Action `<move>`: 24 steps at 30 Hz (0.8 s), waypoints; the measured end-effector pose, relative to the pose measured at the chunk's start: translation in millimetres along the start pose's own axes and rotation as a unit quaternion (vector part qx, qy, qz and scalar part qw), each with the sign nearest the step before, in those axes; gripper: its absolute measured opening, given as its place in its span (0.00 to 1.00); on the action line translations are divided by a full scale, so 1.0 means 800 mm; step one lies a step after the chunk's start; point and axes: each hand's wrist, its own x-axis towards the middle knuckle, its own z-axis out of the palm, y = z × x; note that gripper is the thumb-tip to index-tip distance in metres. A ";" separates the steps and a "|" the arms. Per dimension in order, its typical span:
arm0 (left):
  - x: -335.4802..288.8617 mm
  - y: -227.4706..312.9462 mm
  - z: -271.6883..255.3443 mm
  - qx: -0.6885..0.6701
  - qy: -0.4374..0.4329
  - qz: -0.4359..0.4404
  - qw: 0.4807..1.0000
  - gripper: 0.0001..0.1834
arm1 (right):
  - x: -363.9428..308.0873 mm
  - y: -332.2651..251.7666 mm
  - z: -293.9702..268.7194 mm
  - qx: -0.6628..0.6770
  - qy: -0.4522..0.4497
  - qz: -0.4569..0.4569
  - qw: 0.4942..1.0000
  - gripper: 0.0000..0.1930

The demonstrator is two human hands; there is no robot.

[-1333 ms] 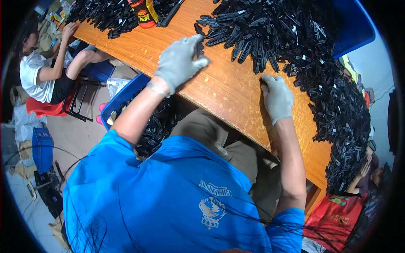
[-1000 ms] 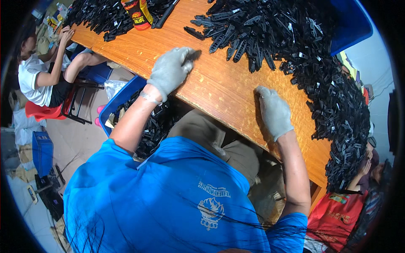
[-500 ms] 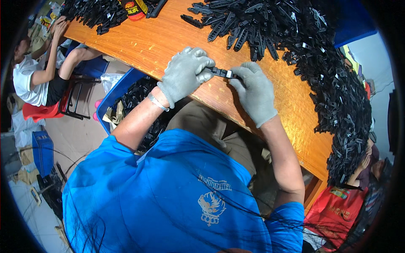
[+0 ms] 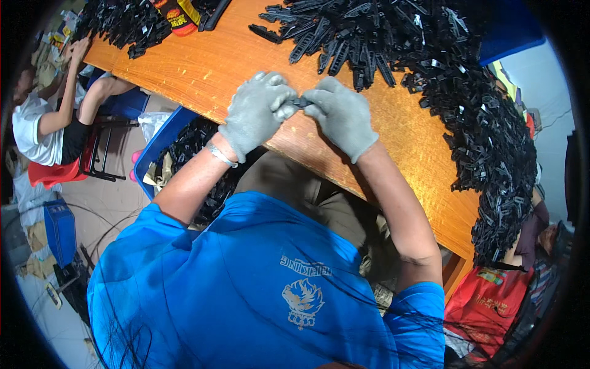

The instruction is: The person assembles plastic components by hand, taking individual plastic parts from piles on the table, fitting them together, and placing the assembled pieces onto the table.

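Note:
Both my hands wear grey gloves and meet over the near edge of the wooden table (image 4: pixel 215 74). Between them is a small black plastic part (image 4: pixel 300 102), mostly covered by my fingers. My left hand (image 4: pixel 257 112) pinches its left end. On the other end, the fingers of my right hand (image 4: pixel 344 115) are closed. Beyond my hands lies a large heap of black plastic parts (image 4: pixel 369 37), long and narrow like slotted clips, which curves down the table's right side.
A smaller pile of black parts (image 4: pixel 117 31) and a red-and-yellow bottle (image 4: pixel 179 15) are at the far left. Below the table edge stands a blue bin (image 4: pixel 147 161) holding black parts. Another person (image 4: pixel 46 123) sits at left. A red bag (image 4: pixel 488 307) is at lower right.
My right hand has moved left, close to my left hand, so less of the black plastic part shows between them. The whole view has shifted slightly.

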 end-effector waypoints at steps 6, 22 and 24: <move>-0.040 -0.029 -0.102 0.051 -0.168 -0.004 0.984 0.11 | -0.043 -0.020 -0.004 0.035 -0.033 -0.013 0.999 0.10; 0.143 0.041 0.027 0.115 -0.114 -0.215 0.963 0.20 | -0.060 0.199 -0.113 -0.261 0.076 0.234 0.933 0.14; 0.147 0.039 0.038 0.122 -0.102 -0.214 0.964 0.19 | -0.056 0.198 -0.112 -0.267 0.038 0.244 0.931 0.15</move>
